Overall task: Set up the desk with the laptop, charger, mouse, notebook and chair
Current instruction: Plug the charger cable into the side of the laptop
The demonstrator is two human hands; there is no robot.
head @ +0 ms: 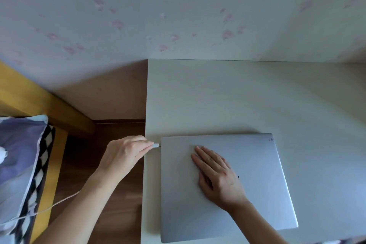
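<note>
A closed silver laptop (257, 184) lies flat on the white desk (217, 95), near its front left corner. My right hand (217, 176) rests palm down on the lid, fingers spread and pointing toward the far left. My left hand (126, 154) pinches the white charger plug (155, 145), whose tip touches the laptop's left edge near the back corner. The white charger cable (49, 207) trails from under my left forearm off to the lower left. Mouse, notebook and chair are out of view.
The desk stands against a pale wall with pink flower marks (118, 24). Left of the desk is brown wood floor (118, 214). A yellow wooden bed frame (49, 105) and a purple-grey pillow with a black-and-white diamond edge (21, 164) sit at the far left.
</note>
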